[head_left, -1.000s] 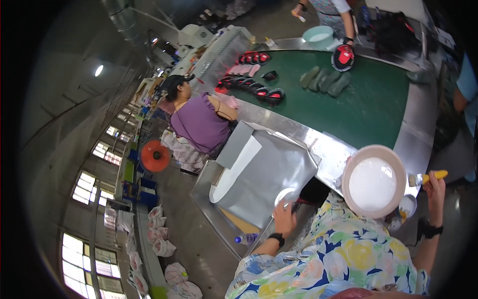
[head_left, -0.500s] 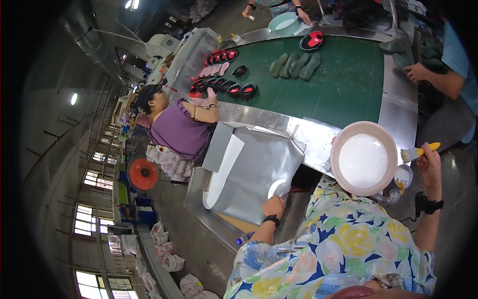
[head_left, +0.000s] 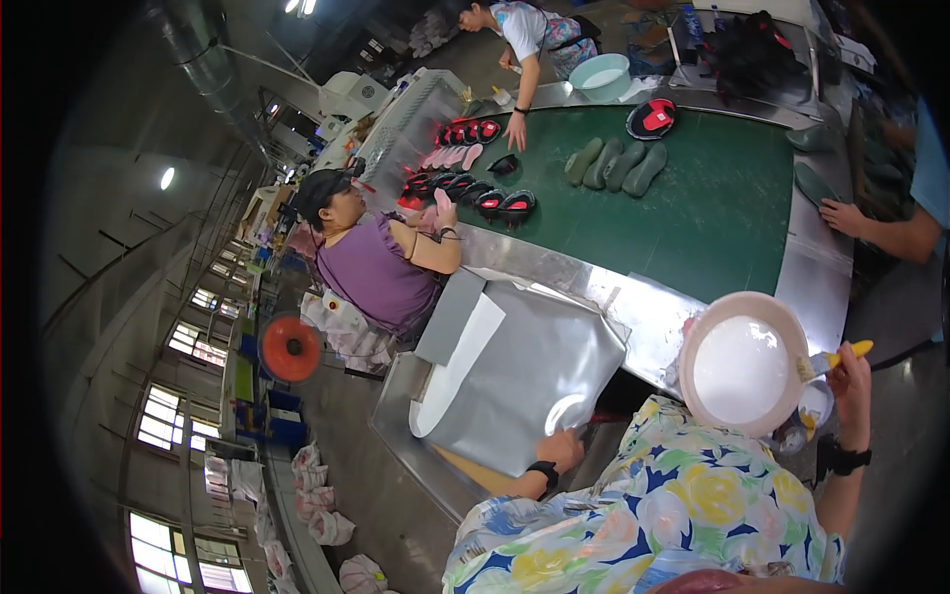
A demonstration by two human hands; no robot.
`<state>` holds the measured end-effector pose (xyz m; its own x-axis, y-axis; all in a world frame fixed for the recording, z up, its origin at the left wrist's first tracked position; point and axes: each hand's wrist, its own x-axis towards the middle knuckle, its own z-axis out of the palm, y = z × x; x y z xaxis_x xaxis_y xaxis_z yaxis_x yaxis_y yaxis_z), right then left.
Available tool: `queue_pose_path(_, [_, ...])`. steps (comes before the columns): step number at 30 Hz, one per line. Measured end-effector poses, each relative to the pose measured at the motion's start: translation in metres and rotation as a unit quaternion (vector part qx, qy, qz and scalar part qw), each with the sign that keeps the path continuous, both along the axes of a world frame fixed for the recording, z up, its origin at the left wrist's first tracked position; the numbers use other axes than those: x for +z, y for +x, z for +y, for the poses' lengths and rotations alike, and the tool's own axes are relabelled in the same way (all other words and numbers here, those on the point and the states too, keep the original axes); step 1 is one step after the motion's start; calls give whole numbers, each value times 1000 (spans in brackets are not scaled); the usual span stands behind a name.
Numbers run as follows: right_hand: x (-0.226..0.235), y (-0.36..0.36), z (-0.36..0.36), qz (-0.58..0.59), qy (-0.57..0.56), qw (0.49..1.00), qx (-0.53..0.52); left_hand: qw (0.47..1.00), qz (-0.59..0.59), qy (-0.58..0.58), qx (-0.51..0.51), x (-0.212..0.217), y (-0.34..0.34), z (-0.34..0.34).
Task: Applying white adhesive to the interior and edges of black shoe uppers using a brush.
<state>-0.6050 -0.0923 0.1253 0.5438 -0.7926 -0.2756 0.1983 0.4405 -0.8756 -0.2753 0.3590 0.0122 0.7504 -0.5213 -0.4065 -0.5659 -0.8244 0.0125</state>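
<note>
My right hand [head_left: 850,386] is closed around the yellow handle of a paintbrush [head_left: 823,363]. The bristles meet the right rim of a beige bowl [head_left: 692,394], which holds white liquid. Below that rim, a small white container [head_left: 815,399] is partly covered. My left hand [head_left: 561,450] rests curled at the near edge of a silver-grey sheet [head_left: 524,366]; whatever its fingers grip is hidden beneath them. A white strip [head_left: 457,368] lies along the sheet's left side. On the green table top [head_left: 712,238] lie several dark green shoe-shaped pieces [head_left: 616,163].
A metal rim [head_left: 633,307] borders the table. Left, a person in purple [head_left: 381,267] holds a pink piece near rows of black-and-red shoe parts [head_left: 503,205]. Another person [head_left: 529,49] reaches across the far side by a teal basin [head_left: 600,75]. A co-worker's hand [head_left: 844,217] touches a green piece at right.
My brush has moved left to the bowl's rim. The far person now leans in, arm over the table. The person in purple has lifted a pink piece. My view has shifted.
</note>
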Motion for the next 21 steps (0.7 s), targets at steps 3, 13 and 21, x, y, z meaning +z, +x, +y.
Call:
queue_pose_path(3, [-7, 3, -3, -5, 12, 1000, -15, 994, 100, 7, -44, -7, 23, -5])
queue_pose_path(13, [5, 61, 7, 37, 14, 999, -6, 953, 232, -174, -87, -11, 64, -122])
queue_pose_path(21, [5, 67, 23, 65, 4, 998, -7, 921, 309, -190, -139, -22, 50, -137])
